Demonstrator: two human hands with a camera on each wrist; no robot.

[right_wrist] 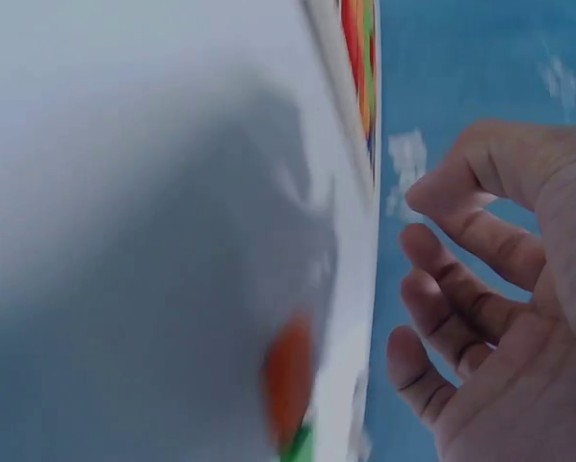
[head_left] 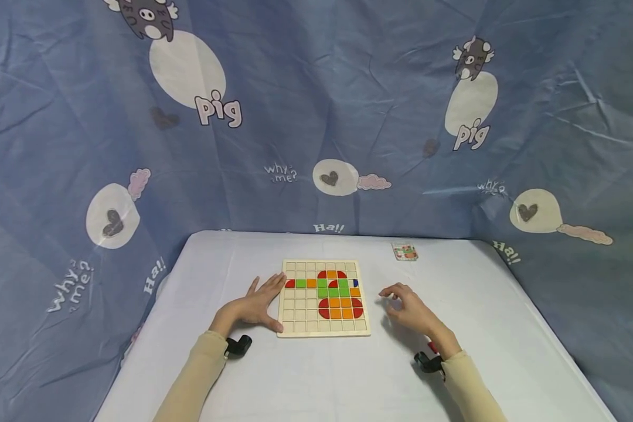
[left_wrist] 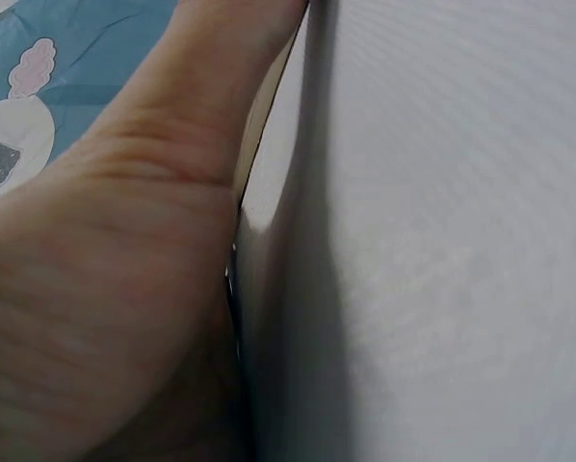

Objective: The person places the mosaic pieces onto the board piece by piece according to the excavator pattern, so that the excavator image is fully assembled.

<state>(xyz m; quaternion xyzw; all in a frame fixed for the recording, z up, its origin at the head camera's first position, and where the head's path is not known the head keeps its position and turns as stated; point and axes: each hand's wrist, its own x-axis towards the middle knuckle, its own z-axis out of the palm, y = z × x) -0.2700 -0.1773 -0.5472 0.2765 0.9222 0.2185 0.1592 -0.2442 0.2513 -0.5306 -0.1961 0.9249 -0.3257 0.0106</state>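
Observation:
A wooden grid board (head_left: 298, 326) lies on the table, with red, orange and green tiles in many squares and a blue tile (head_left: 356, 283) near its right side. My left hand (head_left: 253, 305) spreads along the board's left edge, thumb at the lower corner and fingertips higher up. To the right of the board, my right hand (head_left: 411, 310) hovers above the table with bent fingers. Its thumb and index finger come close together in the right wrist view, and no thing shows between them. Below it lie a blurred orange piece (right_wrist: 288, 380) and a green piece (right_wrist: 300, 445).
A small picture card (head_left: 405, 252) lies toward the back right of the white table (head_left: 295, 381). Beside my right wrist, a red piece (head_left: 432, 347) is partly covered. A blue printed cloth (head_left: 295, 135) hangs behind the table.

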